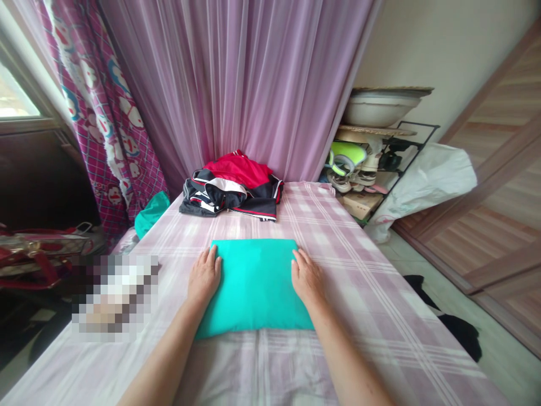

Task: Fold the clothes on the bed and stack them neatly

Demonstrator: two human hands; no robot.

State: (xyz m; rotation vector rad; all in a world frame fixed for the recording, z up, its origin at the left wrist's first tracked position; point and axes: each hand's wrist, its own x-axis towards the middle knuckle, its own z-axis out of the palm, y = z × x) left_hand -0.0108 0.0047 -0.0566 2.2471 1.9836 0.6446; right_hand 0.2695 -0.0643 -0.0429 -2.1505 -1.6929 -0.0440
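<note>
Cloth (367, 293), plaid, under teal fabric (257, 287); curtain (253, 73) beyond; wooden panels (469, 242) right.

Can see a lilac curtain (262, 84) out back, cartoon-print drape (103, 113) left of it. Also spotting a crammed black rack (418, 124) over right, white basin (380, 110) up top, wood paneling (499, 141) past that.

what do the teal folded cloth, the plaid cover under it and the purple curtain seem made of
Teal folded cloth: fabric, smooth and mostly matte; no weave shows, so the fibre stays open.
Plaid cover: fabric, perhaps cotton, matte, with soft creases towards the camera.
Purple curtain: thin fabric, likely synthetic, with a slight sheen along its hanging folds.
</note>
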